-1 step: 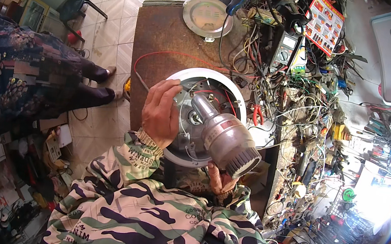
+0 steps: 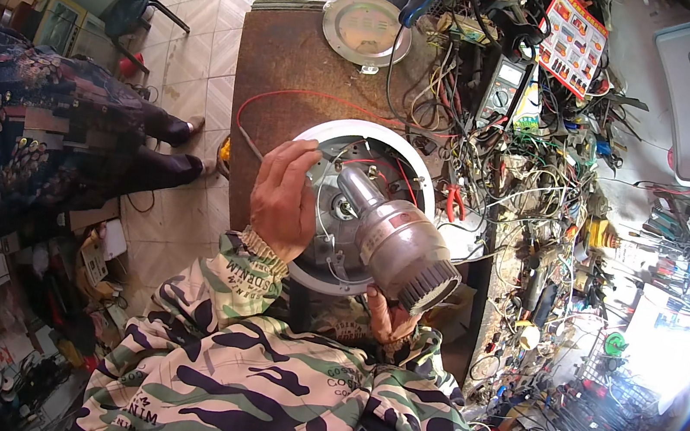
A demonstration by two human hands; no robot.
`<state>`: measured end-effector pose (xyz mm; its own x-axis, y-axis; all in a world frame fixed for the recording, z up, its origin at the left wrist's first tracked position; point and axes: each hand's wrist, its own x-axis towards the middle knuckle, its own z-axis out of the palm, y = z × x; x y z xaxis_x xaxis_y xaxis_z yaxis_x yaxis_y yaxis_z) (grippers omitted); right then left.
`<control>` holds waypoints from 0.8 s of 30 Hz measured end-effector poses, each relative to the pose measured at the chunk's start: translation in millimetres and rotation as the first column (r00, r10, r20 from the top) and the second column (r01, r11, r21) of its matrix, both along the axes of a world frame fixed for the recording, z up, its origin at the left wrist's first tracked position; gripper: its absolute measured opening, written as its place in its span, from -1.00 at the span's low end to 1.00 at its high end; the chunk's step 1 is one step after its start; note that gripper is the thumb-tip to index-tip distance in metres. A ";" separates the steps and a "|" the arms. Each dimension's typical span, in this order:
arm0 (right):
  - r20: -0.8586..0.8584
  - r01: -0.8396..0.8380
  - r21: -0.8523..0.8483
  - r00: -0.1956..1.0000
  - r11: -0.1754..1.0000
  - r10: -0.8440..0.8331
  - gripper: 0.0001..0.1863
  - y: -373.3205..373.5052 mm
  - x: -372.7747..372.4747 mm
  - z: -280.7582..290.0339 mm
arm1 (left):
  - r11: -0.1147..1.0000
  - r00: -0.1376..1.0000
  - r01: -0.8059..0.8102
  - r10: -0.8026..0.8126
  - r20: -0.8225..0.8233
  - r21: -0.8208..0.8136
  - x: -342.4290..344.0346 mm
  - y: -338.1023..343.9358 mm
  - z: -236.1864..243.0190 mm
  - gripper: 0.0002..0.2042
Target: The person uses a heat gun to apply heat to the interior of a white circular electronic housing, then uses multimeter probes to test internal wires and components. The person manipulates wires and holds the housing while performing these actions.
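Observation:
My left hand (image 2: 285, 195) has its fingers bent over the left rim of a round white appliance housing (image 2: 422, 173), whose grey inside holds wires and a central metal fitting (image 2: 344, 208). My right hand (image 2: 388, 317) holds a silver metal hot-air tool (image 2: 401, 240) from below its black ribbed end; most of that hand is hidden. The tool's narrow nozzle lies tilted over the housing's middle, pointing up and left. A red wire (image 2: 292, 91) loops round behind my left hand. Red-handled pliers (image 2: 456, 202) lie just right of the housing.
The brown bench (image 2: 278, 58) bears a round metal plate (image 2: 365, 31) at the back. Tangled wires, a multimeter (image 2: 500, 96) and tools crowd the right side. Another person's patterned garment and legs (image 2: 68, 135) are at the left, near a dark stool (image 2: 127, 17).

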<state>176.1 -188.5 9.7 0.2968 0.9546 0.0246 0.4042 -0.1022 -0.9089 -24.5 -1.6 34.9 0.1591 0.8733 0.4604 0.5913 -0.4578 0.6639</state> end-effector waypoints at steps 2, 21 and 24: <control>-0.018 0.019 -0.015 1.000 1.000 -0.020 -0.21 -3.7 0.9 -5.6 | 1.000 1.000 -0.002 0.002 0.005 -0.002 -1.2 -1.0 -1.5 -0.59; -0.015 -0.038 -0.105 0.999 0.994 0.037 -0.32 -4.6 5.1 -2.5 | 1.000 1.000 -0.014 0.014 -0.002 0.001 -0.9 -1.5 -2.1 -0.60; -0.052 0.065 -0.027 0.996 0.998 -0.066 -0.29 -7.2 1.1 -12.3 | 1.000 1.000 -0.014 0.014 -0.002 -0.002 0.3 -2.0 -1.5 -0.61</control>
